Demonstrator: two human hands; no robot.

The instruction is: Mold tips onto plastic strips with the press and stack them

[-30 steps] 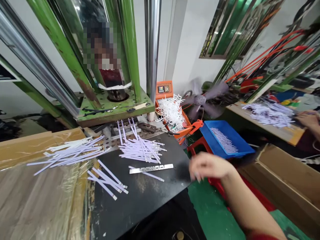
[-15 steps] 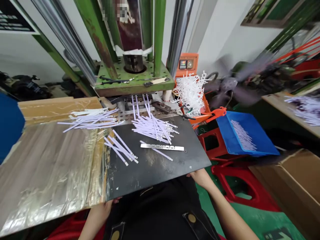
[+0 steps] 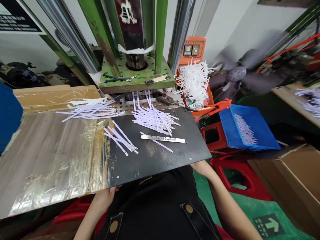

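Note:
Below the front edge of the black work surface (image 3: 150, 166) is my left hand (image 3: 106, 197), its fingers hidden under the board. My right hand (image 3: 200, 166) is at the right front corner, touching the edge, its fingers also hidden. On the surface lie a pile of pale purple strips (image 3: 155, 120), a smaller group of strips (image 3: 120, 138) to its left, and a silver slotted metal bar (image 3: 162, 138) across one strip. Several strips (image 3: 148, 98) reach from the pile under the green press plate (image 3: 137, 83).
More strips (image 3: 90, 111) lie on the taped cardboard (image 3: 50, 150) at left. An orange machine (image 3: 191, 50) holds white plastic scraps (image 3: 193, 83). A fan (image 3: 236, 74) spins at right. A blue bin (image 3: 265, 130) containing strips and a red stool (image 3: 242, 180) stand beside me.
The view has tilted down slightly, so the bench appears higher. The green press plate looks lower against the bench, with a narrower gap beneath it. Both hands stay at the board's edge.

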